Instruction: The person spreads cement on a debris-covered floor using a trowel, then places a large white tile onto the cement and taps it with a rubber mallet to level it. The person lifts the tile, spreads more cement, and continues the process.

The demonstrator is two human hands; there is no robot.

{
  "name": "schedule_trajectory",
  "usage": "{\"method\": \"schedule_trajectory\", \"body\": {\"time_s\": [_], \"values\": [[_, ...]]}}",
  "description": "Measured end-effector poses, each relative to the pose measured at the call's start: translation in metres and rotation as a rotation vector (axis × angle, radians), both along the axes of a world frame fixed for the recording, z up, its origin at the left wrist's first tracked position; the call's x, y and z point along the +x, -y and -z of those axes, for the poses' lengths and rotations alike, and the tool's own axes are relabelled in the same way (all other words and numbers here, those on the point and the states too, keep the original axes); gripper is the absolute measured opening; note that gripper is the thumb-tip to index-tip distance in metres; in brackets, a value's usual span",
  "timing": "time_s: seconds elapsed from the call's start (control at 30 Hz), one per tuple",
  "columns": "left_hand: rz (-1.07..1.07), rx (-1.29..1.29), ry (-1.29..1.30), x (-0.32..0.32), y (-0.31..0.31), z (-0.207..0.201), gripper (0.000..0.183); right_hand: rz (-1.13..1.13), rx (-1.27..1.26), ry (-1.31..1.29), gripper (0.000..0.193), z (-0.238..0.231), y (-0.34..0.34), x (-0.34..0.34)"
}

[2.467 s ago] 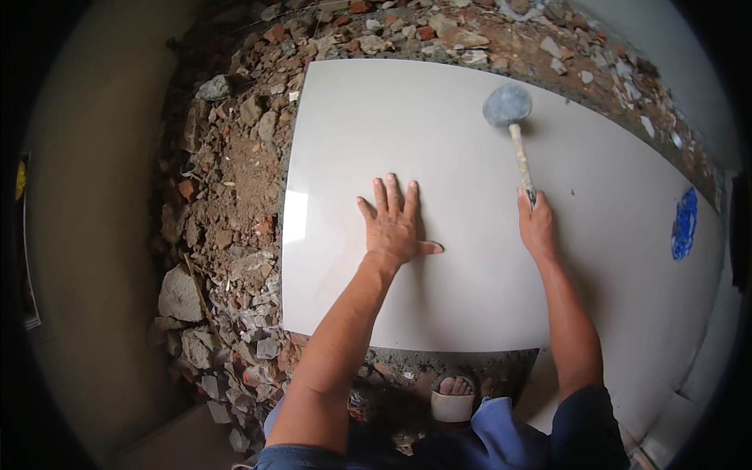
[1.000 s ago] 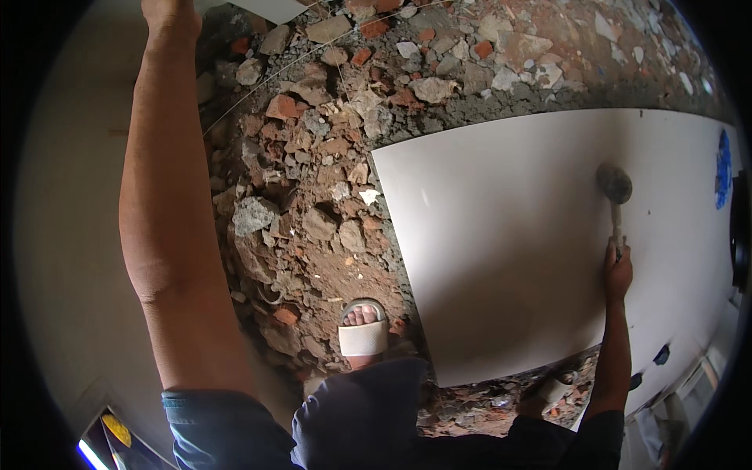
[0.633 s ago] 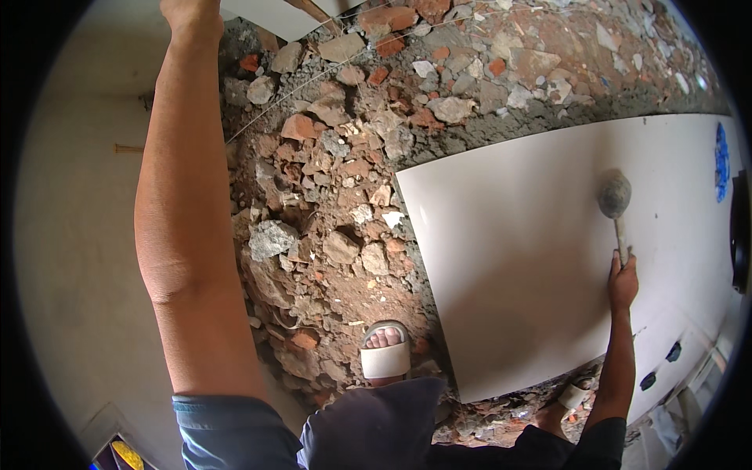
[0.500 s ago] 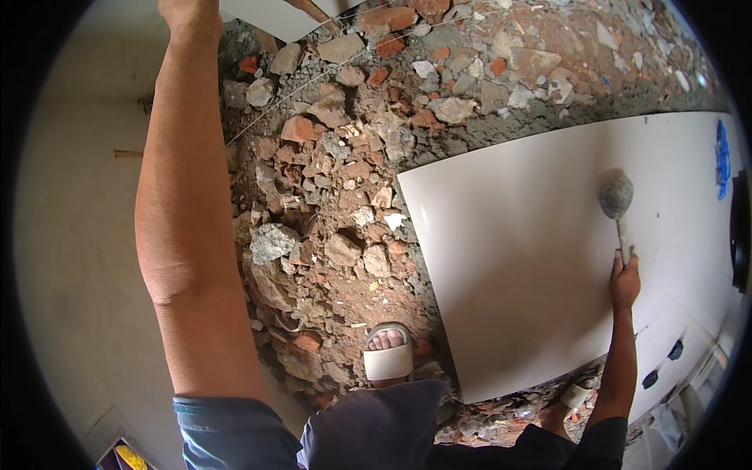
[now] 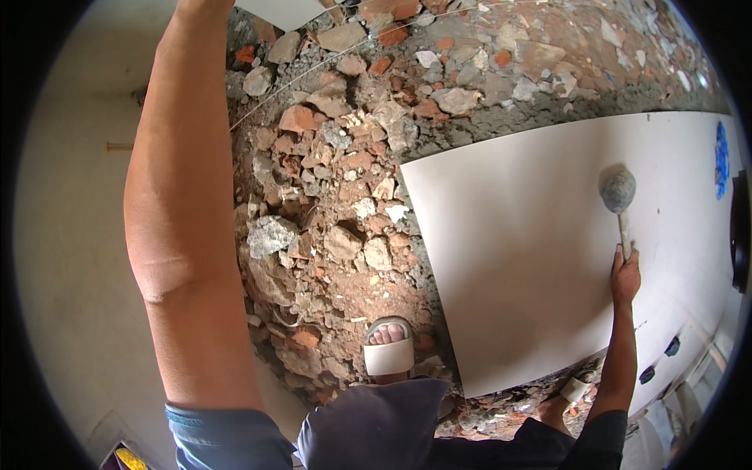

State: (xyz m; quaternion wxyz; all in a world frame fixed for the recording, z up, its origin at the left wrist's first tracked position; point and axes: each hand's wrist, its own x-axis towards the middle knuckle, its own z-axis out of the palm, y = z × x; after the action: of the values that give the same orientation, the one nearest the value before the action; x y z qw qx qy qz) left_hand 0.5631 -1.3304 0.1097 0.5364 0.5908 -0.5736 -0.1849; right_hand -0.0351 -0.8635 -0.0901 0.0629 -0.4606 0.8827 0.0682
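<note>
Hands apart: the right hand (image 5: 626, 276) is wrapped around the handle of a mallet (image 5: 619, 190), while the left hand lies beyond the upper border, so I cannot tell what it grips or touches. Nearest, a sandalled foot (image 5: 388, 356) stands on broken rubble (image 5: 342, 243) beside the left edge of a large white tile (image 5: 509, 258); a second sandal (image 5: 576, 389) shows just off the tile's near edge. The mallet's rounded grey head is over the tile, well in from its left edge and nearer the far edge than the near one; whether it touches is unclear. A blue patch (image 5: 721, 160) sits toward the right end of that far edge. Grey mortar (image 5: 533, 117) runs along it, with more rubble beyond. Farthest, a white panel (image 5: 283, 11) is partly visible.
</note>
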Motion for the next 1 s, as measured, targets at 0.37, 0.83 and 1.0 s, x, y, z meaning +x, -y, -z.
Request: {"method": "schedule_trajectory", "body": {"time_s": [0.37,0.83,1.0], "values": [[-0.007,-0.105,-0.030,-0.0032,0.0011,0.0094,0.058,-0.017,-0.007,-0.044,0.051,0.0021,-0.0013,0.0004],[-0.008,-0.079,0.005,-0.0023,-0.0018,0.0064,0.065,0.015,0.024,-0.044,0.051,0.0008,0.0004,0.0030],[-0.007,-0.057,0.002,-0.0008,-0.0028,0.0066,0.068,0.027,0.051,-0.047,0.052,0.0011,0.0004,0.0020]]}}
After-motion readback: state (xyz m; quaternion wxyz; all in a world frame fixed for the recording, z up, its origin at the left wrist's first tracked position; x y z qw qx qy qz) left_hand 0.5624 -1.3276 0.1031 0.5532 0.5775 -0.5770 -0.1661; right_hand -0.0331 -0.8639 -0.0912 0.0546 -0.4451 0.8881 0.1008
